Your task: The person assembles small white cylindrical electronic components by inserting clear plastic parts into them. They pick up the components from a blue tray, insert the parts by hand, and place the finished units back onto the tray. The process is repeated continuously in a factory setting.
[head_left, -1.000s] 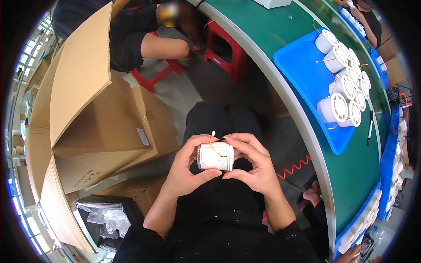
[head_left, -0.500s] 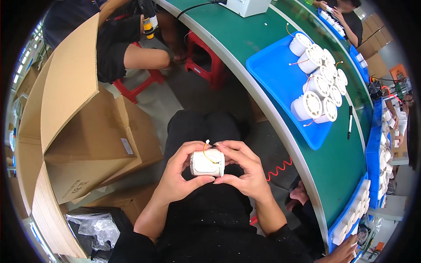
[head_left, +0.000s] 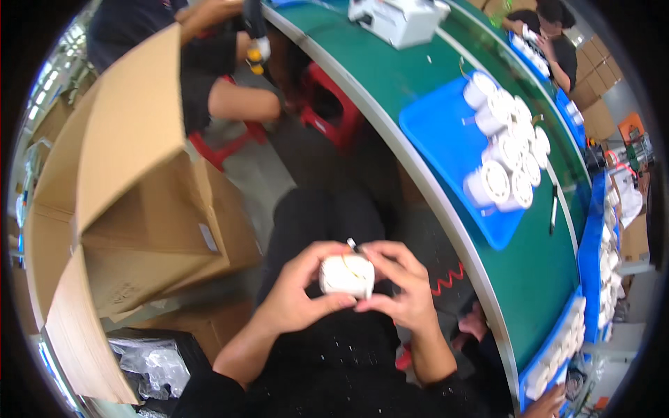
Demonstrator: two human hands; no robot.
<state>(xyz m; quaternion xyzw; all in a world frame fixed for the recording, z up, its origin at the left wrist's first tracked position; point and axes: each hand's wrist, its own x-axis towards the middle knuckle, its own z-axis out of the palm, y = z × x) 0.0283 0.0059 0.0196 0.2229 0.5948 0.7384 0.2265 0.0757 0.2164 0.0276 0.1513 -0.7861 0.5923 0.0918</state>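
Above my lap, my left hand (head_left: 298, 289) and my right hand (head_left: 405, 284) grip a white cylindrical plastic housing (head_left: 346, 276) from its two sides. My thumbs press along its near edge, while the fingers curl around the far side. A thin yellowish wire runs across the housing, ending in a small white connector (head_left: 351, 244) at the top, close to my right fingertips. Motion blur hides the finer details of the part. Similar white housings (head_left: 494, 182) with thin wires stand grouped in a blue tray (head_left: 435, 129) on the green table to the right.
A large open cardboard box (head_left: 132, 132) stands at left, above a black container (head_left: 150, 362) with clear plastic. The green table (head_left: 516, 279) curves along the right, holding a marker (head_left: 554, 209) and another filled blue tray (head_left: 533, 366). People sit nearby; a red stool (head_left: 334, 115) stands beyond.
The whole view has shifted, so the scene sits slightly lower and is blurred. Both hands still hold the housing, which appears tilted a little differently.
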